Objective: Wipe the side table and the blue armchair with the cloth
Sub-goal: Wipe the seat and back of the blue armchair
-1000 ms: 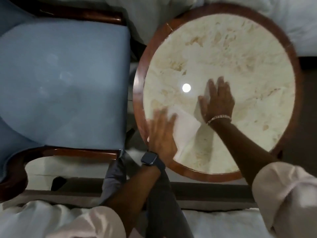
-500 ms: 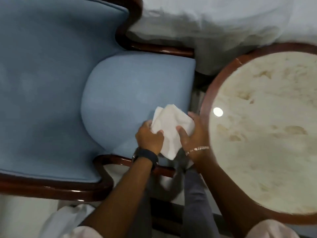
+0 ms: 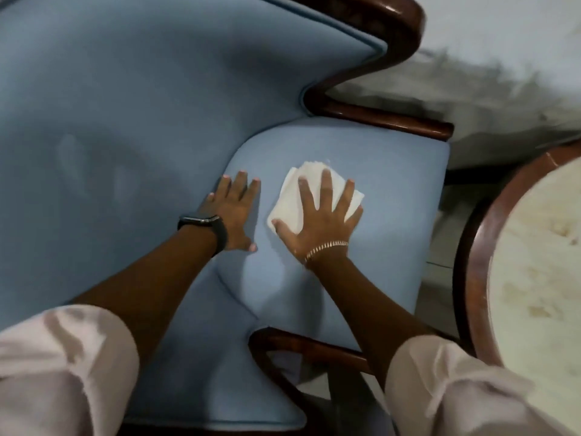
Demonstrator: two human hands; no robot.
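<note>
right hand (image 3: 317, 225): grip released, 5 fingers splayed flat, palm pressing the white folded cloth (image 3: 290, 202) onto the seat cushion of the blue upholstered armchair with dark wooden frame (image 3: 361, 171). left hand (image 3: 234, 212): grip also released, flat on the blue seat just beside the cloth, not touching it. cloth crumpled at far edge. round marble-topped desk with brown wooden rim (image 3: 478, 278) at right, apart from both hands.
</note>
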